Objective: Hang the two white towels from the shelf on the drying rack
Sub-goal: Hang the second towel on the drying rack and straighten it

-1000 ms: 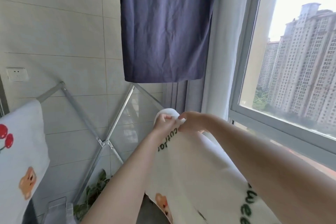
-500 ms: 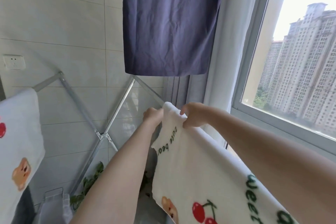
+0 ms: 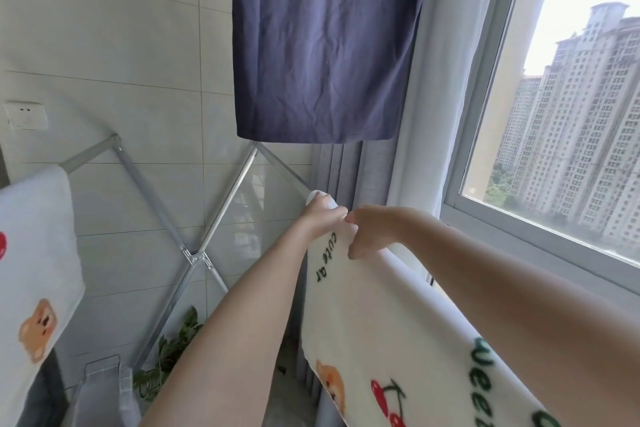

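Note:
A white towel printed with a bear, cherries and green letters drapes over the right rail of the metal drying rack. My left hand pinches its far corner at the rail's end. Touching it, my right hand grips the same far edge. A second white towel with the same bear print hangs over the rack's left rail, away from both hands.
A dark blue T-shirt hangs overhead just beyond my hands. A window with a white sheer curtain runs along the right. A tiled wall with a socket is left. A green plant sits low under the rack.
Both hands have pulled the towel's far corner along the rail and come together again after being slightly apart. The view has tilted, showing more of the towel's print.

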Motion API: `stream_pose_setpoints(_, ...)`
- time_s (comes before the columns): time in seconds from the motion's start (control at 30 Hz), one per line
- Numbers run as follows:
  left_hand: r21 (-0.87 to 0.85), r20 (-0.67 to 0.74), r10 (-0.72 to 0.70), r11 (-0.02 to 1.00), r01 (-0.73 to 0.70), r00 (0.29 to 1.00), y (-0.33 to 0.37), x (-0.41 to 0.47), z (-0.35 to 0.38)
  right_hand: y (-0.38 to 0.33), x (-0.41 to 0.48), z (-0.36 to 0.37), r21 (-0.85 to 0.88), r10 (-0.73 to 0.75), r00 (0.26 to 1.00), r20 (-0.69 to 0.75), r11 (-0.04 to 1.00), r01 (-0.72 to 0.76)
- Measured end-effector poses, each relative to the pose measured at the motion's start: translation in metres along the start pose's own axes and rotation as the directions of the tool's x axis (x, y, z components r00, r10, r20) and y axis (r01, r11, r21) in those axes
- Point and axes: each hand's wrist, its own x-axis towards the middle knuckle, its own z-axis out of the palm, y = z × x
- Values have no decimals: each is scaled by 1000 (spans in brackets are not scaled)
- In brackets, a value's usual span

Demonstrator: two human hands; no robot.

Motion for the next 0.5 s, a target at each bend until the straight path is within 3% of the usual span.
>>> stream_pose_setpoints(0.07,-106,-21,22,994,-24,1000,2,8,1,4,5,6,49,6,1000,-3,999,-6)
stream_pose_setpoints(0.17,-256,-250,62,958,-127,966,-1,12,0,11,20,14,265,26,997,-77,964,-5)
stream_pose_setpoints(0.27,-276,-428,-93,961,-31,899,-22,16,-4,13,32,21,371,115,974,-195,928,-35)
stream_pose_setpoints(0.37,-194,-270,-279,953,232,922,-53,15,-4,16,35,26,359,201,909,-365,931,-62)
stream_pose_setpoints(0.5,-125,-20,-267,957,263,963,-67,10,-6,16,34,19,355,253,863,-437,930,-93)
